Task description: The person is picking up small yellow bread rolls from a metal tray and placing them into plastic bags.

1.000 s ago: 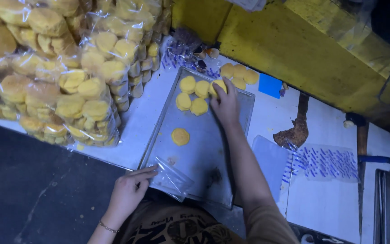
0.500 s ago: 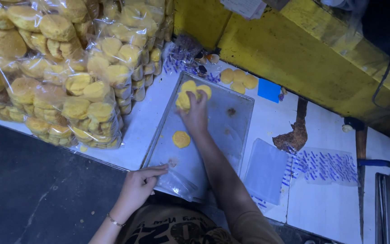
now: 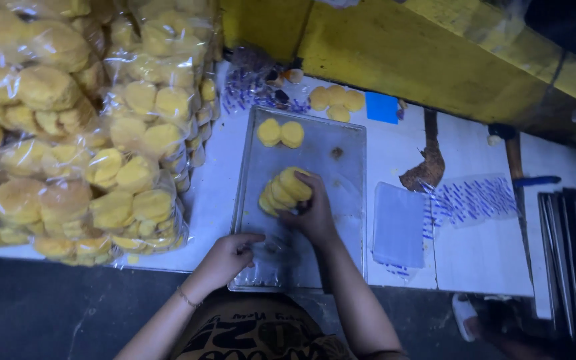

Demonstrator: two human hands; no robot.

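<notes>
The right hand (image 3: 311, 213) was clenched around a short stack of round yellow biscuits (image 3: 283, 191), the fingers wrapped over the near end and the stack lying tilted on its side on a shallow metal tray (image 3: 348, 200). The stack sat near the middle of the tray, just left of the hand. The left hand (image 3: 225, 257) rested at the tray's near left corner, fingers bent and pressing on a crumpled clear plastic bag (image 3: 278, 252) that lay on the tray; whether it pinched the bag or only touched it could not be told.

Two loose biscuits (image 3: 280, 133) lay side by side at the far end of the tray, well apart from the stack. Beyond the tray, three more biscuits (image 3: 336, 101) sat on the white table (image 3: 481, 253) beside a small blue square (image 3: 382, 107). To the left of the tray, clear bags packed with yellow biscuits (image 3: 88, 133) were heaped high. To the right lay a flat pile of empty clear bags (image 3: 400, 225), and next to it some printed packets (image 3: 475, 199). A yellow wall (image 3: 428, 60) ran along the far edge of the table.
</notes>
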